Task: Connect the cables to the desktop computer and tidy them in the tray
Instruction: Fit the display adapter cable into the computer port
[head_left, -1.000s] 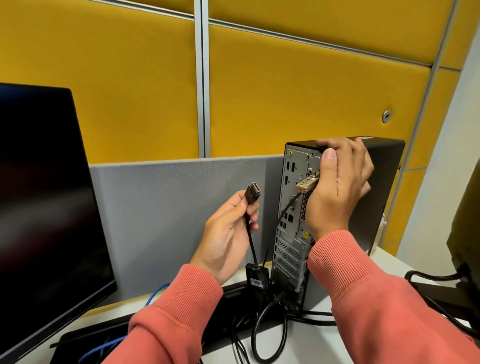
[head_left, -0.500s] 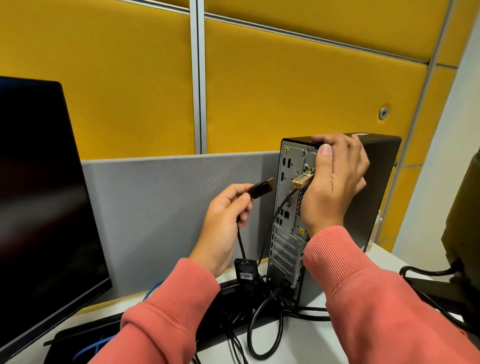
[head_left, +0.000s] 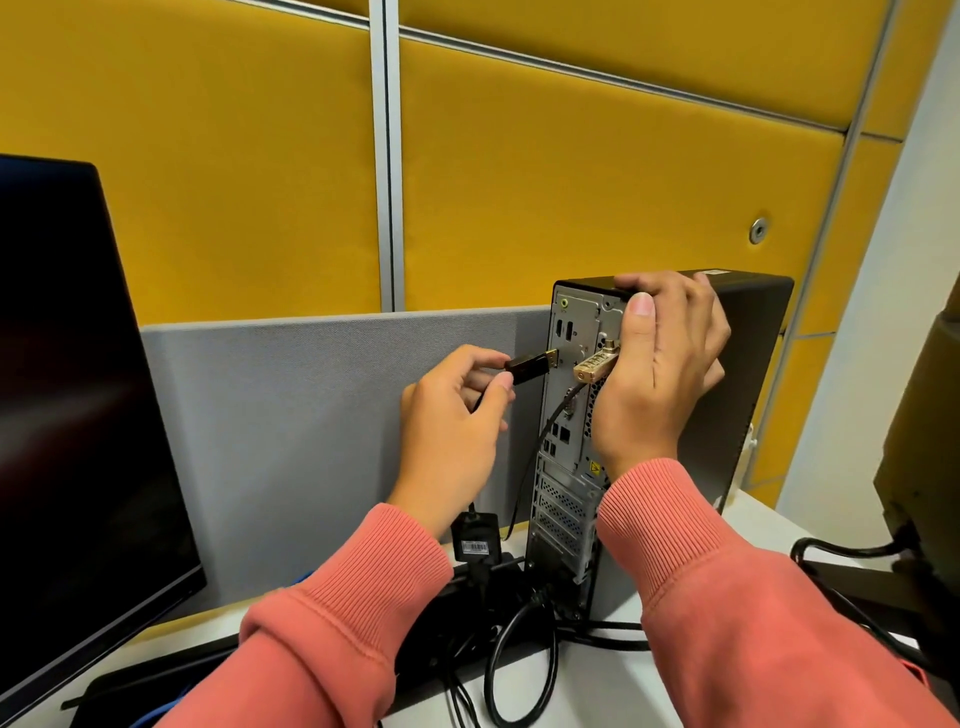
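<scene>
Bare metal rear panel (head_left: 569, 415), matt black case (head_left: 748, 364), ribbed knit sleeves (head_left: 332, 623).

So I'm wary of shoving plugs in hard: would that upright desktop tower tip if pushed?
Probably somewhat tippy: the desktop tower stands tall on a narrow base. The right hand grips its top, likely bracing it. The left hand pushes the plug in high up, adding leverage.

Salmon ribbed sleeves (head_left: 332, 613); black plug (head_left: 527, 368) with gold tip by the left hand (head_left: 452, 431); mustard panels (head_left: 597, 182) above a grey divider (head_left: 311, 415).

Big yellow wall panels (head_left: 597, 182) are standing behind a low grey divider (head_left: 322, 415); a white desk (head_left: 769, 525) is sitting below.
</scene>
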